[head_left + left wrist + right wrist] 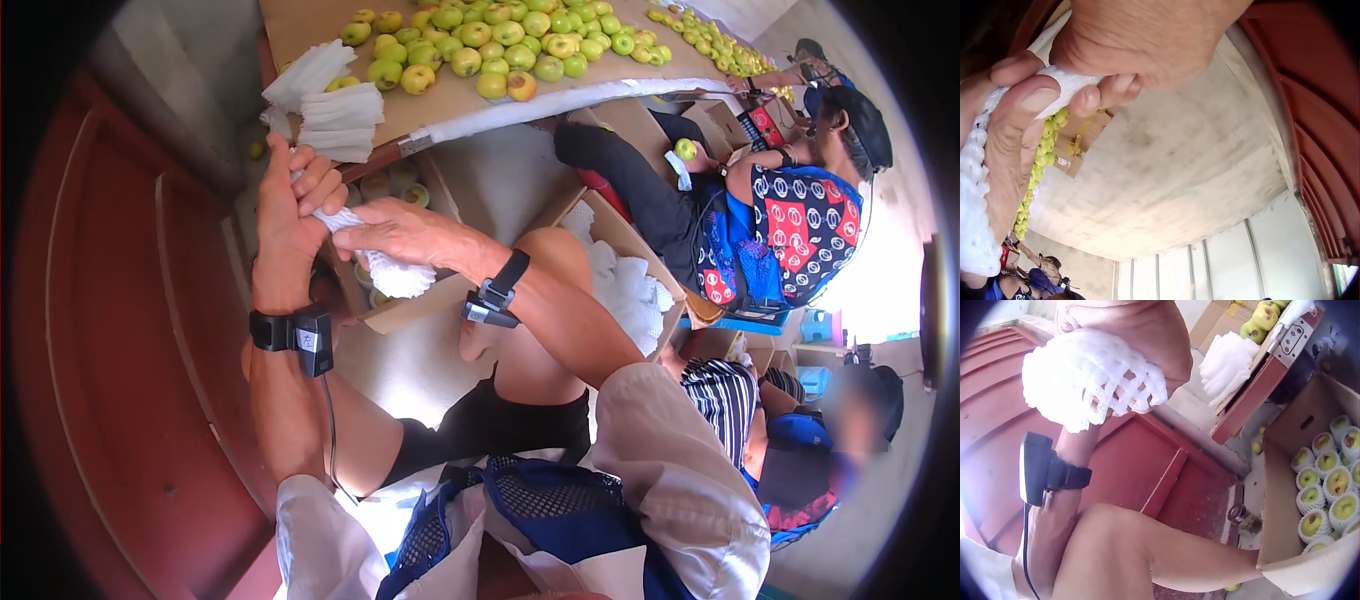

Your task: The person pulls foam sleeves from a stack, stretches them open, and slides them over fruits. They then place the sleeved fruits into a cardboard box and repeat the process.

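White foam netting (398, 277) is stretched between both hands, above the box at the table's edge. The left hand (290, 205) has its fingers curled round the narrow end of the netting. The right hand (405, 232) pinches it between thumb and fingers, and the wider end hangs below that palm. In the left wrist view the netting (975, 200) passes between the fingers of both hands. The right wrist view shows its open mesh (1094, 381) bulging beneath the right hand (1141, 337). Whether anything is inside cannot be told.
Loose green-yellow apples (510, 40) cover the tabletop, with stacked foam nets (340, 120) at its near corner. A cardboard box (1291, 437) holds netted apples (1338, 481). Another box of white nets (625, 290) stands right. A red door (140, 330) is left; two people sit right.
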Tool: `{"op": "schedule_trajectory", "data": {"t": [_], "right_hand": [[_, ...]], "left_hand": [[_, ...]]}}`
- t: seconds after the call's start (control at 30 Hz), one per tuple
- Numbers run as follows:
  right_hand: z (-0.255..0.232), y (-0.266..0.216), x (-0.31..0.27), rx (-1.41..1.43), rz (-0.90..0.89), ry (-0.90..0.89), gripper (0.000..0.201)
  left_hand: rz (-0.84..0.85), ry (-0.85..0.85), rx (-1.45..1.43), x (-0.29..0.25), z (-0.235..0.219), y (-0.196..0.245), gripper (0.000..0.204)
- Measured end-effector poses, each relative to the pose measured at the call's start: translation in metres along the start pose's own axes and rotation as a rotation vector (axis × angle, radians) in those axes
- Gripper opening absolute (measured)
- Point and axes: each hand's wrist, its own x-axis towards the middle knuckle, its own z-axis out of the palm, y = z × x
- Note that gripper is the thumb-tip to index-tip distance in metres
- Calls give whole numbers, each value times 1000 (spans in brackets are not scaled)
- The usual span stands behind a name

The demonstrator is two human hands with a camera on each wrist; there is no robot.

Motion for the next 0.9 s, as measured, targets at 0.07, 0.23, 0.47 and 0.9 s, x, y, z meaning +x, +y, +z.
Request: {"op": "schedule_trajectory", "data": {"t": [0.07, 0.23, 0.47, 0.9], "right_hand": [[2, 9, 4, 52, -73, 11, 33], [7, -4, 3, 37, 62, 41, 33], [4, -69, 36, -185, 187, -47, 30], [41, -35, 81, 51, 126, -155, 29]], "left_hand": [[-12, -2, -5, -1, -2, -3, 49], [12, -145, -112, 1, -11, 6, 49], [121, -28, -356, 2, -32, 25, 51], [274, 125, -395, -30, -58, 62, 52]]}}
